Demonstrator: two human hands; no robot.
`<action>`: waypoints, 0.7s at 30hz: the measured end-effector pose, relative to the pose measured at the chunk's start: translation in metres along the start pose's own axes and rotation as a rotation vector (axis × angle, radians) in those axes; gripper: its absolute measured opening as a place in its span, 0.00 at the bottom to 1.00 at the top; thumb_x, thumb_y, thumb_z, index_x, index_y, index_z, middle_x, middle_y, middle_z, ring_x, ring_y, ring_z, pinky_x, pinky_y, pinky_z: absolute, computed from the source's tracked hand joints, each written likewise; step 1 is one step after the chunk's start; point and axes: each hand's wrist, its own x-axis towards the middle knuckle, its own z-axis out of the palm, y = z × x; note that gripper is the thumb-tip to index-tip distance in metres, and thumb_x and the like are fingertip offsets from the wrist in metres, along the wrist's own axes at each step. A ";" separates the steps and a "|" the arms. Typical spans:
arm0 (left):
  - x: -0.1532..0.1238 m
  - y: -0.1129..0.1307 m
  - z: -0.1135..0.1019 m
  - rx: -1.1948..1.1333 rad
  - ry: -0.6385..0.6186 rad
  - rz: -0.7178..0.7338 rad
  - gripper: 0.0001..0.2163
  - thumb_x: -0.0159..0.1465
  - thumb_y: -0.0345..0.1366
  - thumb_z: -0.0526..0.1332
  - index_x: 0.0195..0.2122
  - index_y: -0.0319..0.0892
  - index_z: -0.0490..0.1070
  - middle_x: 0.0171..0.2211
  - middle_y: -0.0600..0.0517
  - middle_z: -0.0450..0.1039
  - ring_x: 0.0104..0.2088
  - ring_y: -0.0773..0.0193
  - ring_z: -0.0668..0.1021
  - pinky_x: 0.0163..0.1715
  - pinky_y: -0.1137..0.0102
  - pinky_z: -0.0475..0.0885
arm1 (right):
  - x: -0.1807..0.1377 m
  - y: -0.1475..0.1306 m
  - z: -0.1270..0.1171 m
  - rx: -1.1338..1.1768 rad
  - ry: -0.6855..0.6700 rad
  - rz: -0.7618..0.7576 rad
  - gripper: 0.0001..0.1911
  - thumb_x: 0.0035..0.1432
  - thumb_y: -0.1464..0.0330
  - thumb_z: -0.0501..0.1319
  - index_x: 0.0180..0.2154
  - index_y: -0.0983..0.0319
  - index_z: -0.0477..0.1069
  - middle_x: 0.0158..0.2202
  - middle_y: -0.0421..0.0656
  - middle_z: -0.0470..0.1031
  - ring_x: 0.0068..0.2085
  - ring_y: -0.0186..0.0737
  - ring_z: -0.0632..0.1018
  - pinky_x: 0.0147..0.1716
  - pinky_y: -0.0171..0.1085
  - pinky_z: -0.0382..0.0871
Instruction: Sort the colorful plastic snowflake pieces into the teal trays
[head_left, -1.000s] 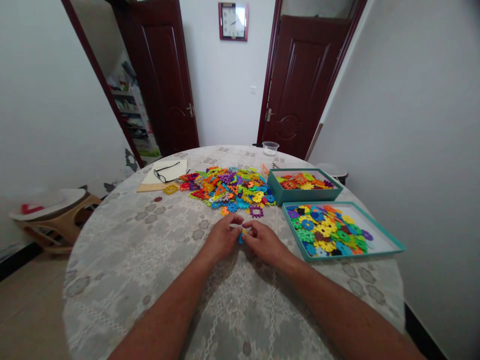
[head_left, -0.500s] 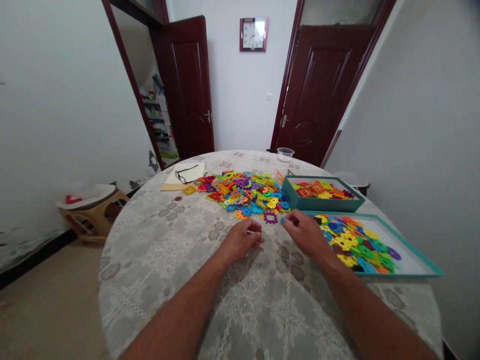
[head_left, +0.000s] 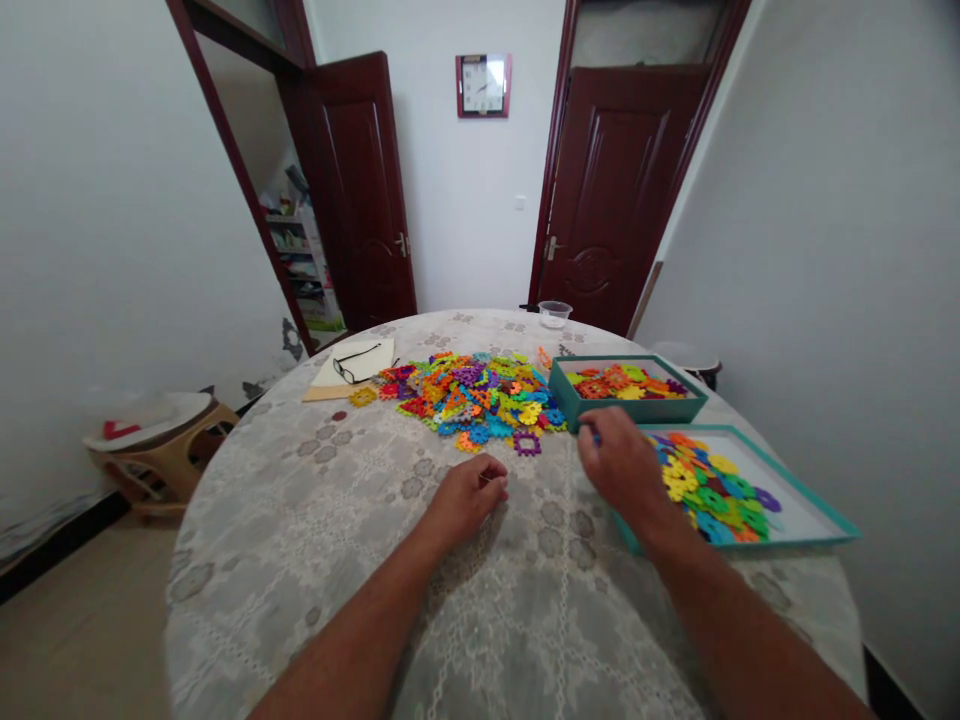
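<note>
Fingers curl inward on the left hand (head_left: 463,497) and right hand (head_left: 624,458); I cannot tell whether either grips anything. Heaped colourful pieces (head_left: 469,402) lie at the left hand's twelve o'clock; the box (head_left: 645,410) at the right's twelve, the tray (head_left: 774,466) at its four.

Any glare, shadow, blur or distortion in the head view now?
Head view: glare whitens part of the wall clock; door frames splay outward towards the top; a soft shadow lies on the tablecloth beside the left hand; shelf items look too soft to identify.
</note>
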 end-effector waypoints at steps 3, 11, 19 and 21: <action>0.000 0.002 -0.002 0.084 0.035 0.088 0.08 0.66 0.39 0.59 0.39 0.43 0.75 0.33 0.51 0.80 0.35 0.61 0.82 0.38 0.68 0.75 | -0.025 -0.047 0.008 0.151 -0.354 -0.268 0.07 0.66 0.71 0.55 0.41 0.61 0.72 0.40 0.46 0.74 0.42 0.42 0.75 0.43 0.38 0.68; 0.000 -0.004 -0.011 0.436 0.222 0.373 0.13 0.70 0.37 0.58 0.54 0.46 0.72 0.46 0.47 0.79 0.46 0.59 0.81 0.49 0.62 0.78 | -0.090 -0.069 0.033 0.317 -0.578 -0.613 0.05 0.64 0.65 0.58 0.39 0.60 0.70 0.40 0.44 0.73 0.42 0.42 0.72 0.43 0.39 0.67; 0.054 0.024 -0.011 0.759 0.181 0.514 0.21 0.71 0.39 0.58 0.65 0.49 0.64 0.61 0.43 0.69 0.62 0.53 0.72 0.64 0.53 0.69 | -0.093 -0.062 0.060 0.373 -0.507 -0.650 0.08 0.58 0.63 0.63 0.37 0.60 0.70 0.38 0.43 0.72 0.39 0.42 0.71 0.37 0.37 0.68; 0.085 0.036 -0.007 0.851 0.158 0.480 0.22 0.70 0.42 0.61 0.64 0.47 0.66 0.61 0.40 0.68 0.62 0.49 0.72 0.63 0.51 0.69 | -0.093 -0.062 0.067 0.375 -0.500 -0.662 0.09 0.57 0.62 0.64 0.37 0.60 0.70 0.37 0.43 0.72 0.38 0.42 0.71 0.35 0.37 0.68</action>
